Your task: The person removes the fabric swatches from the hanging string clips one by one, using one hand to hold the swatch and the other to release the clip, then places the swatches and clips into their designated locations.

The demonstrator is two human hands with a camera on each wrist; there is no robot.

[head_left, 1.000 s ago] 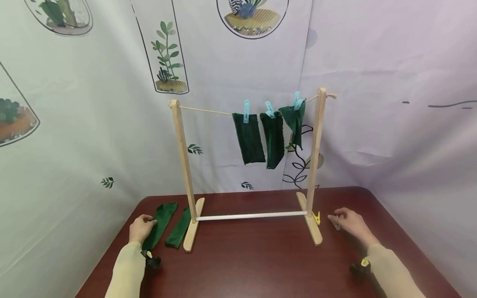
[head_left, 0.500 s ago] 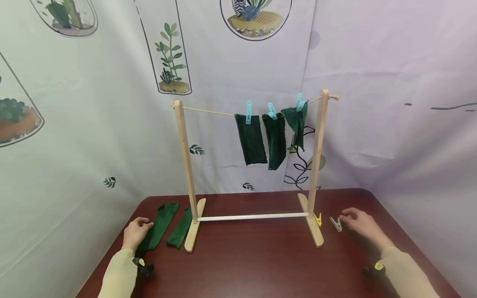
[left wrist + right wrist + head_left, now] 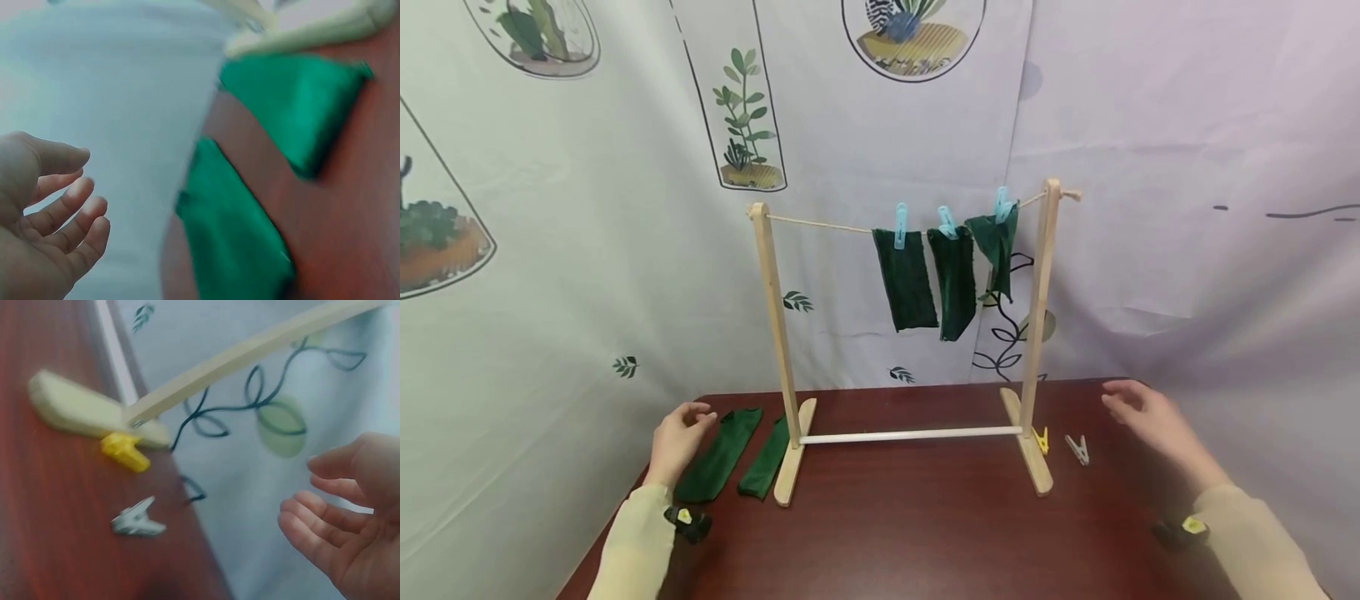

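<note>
My left hand (image 3: 678,442) hovers at the table's left side, beside a dark green cloth (image 3: 721,457). Its fingers are loosely bent around nothing in the left wrist view, apart from both cloths there. A second green cloth (image 3: 765,460) lies partly behind the rack's left foot. On the right, my raised right hand (image 3: 1157,425) holds nothing, its fingers relaxed and parted from the thumb. Left of it on the table lie a grey clothespin (image 3: 1077,450) and a yellow clothespin (image 3: 127,451), the yellow one against the rack's right foot.
A wooden drying rack (image 3: 910,435) stands mid-table with a string (image 3: 820,222) between its posts. Three green cloths (image 3: 907,287) hang from it under light blue clothespins (image 3: 901,225). Behind the table (image 3: 910,525) is a printed fabric backdrop (image 3: 880,125).
My right hand has let go of the grey clothespin, leaving it on the table, and has moved up and right. The left hand has drawn slightly left and up from the green cloth.
</note>
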